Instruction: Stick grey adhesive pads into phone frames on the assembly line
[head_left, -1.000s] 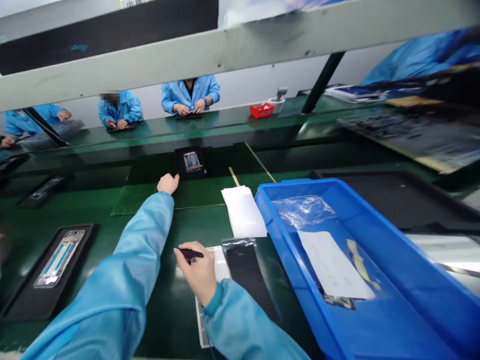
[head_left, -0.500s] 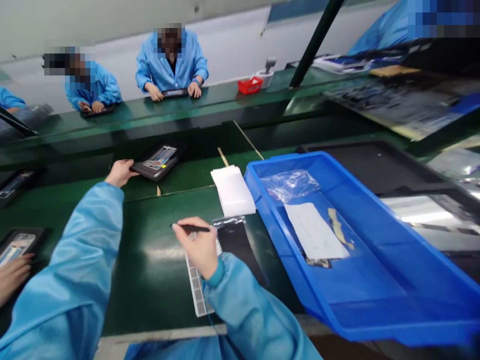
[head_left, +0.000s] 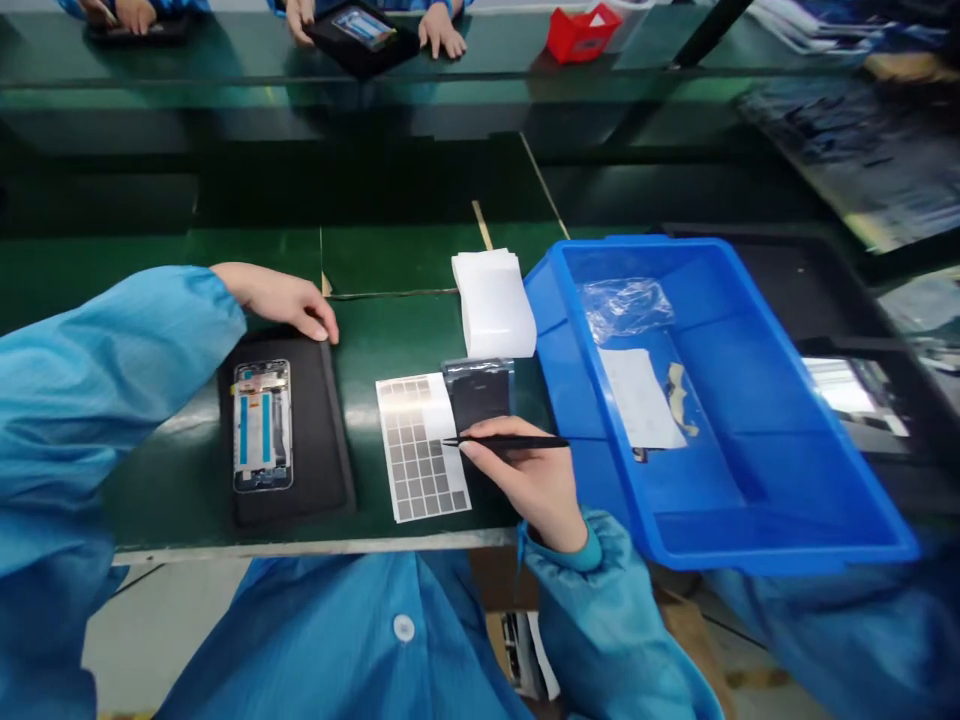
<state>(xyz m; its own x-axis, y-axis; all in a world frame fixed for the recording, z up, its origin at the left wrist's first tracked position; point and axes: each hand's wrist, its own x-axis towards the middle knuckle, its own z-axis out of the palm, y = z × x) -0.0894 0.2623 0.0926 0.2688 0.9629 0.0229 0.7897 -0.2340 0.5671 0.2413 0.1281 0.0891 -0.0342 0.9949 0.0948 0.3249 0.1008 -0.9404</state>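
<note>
Blue plastic bin (head_left: 577, 380), clear bag (head_left: 626, 308) inside, white foam stack (head_left: 493, 305), red basket (head_left: 583, 33)

Factory assembly line — green bench (head_left: 397, 262), blue smocks (head_left: 315, 640).

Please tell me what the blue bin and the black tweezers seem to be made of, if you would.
The blue bin looks like moulded plastic: its surface is smooth and glossy, with rounded corners and seamless walls. The black tweezers have a dark, low-sheen finish and a slim, fine-pointed shape; they could be coated metal or a hard plastic, and the view cannot settle which.
</note>
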